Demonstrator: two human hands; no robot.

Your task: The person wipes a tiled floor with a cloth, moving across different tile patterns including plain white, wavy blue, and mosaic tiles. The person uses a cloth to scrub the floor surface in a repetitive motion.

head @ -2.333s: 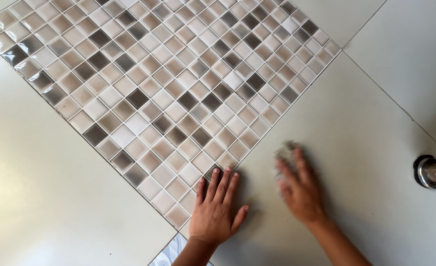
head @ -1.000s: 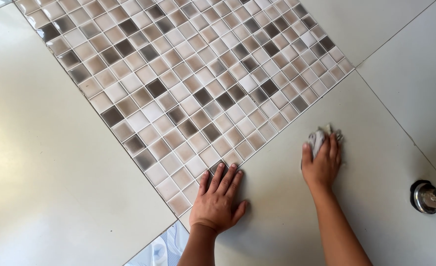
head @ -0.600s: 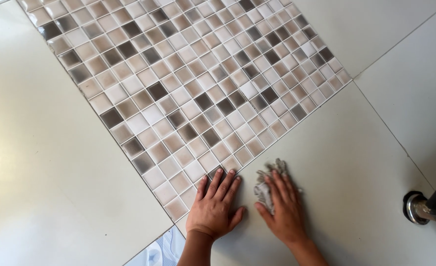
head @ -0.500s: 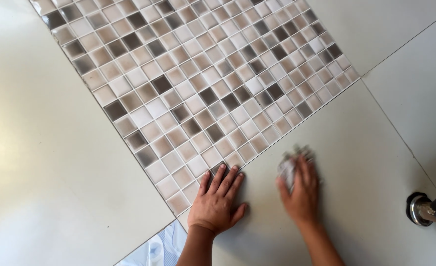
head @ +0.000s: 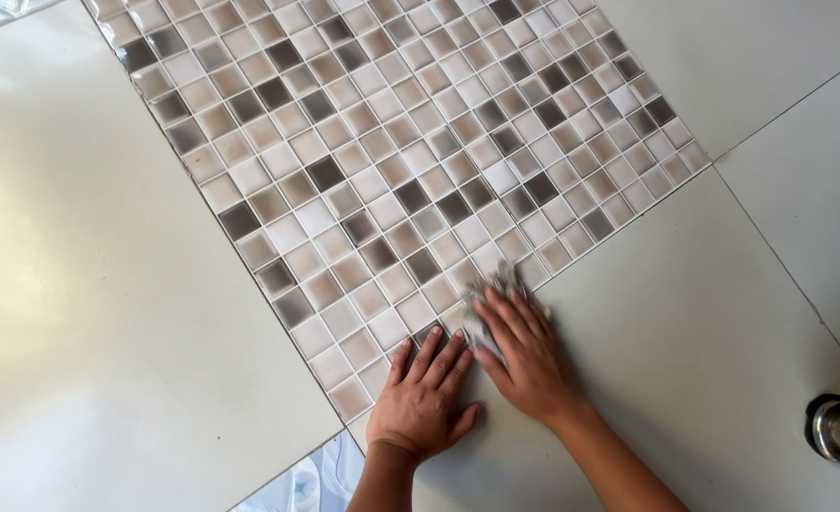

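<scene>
Pressing my right hand [head: 524, 356] flat on the grey rag [head: 484, 322] at the mosaic panel [head: 392, 161] edge, left hand [head: 422, 398] splayed beside; rubbing hard could lift that corner.

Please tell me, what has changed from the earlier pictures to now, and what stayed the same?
The right hand slid the grey cloth from the plain grey tile leftward, onto the edge of the mosaic tile, beside the left hand. It kept hold of the cloth throughout. The left hand stayed flat on the same spot.
</scene>
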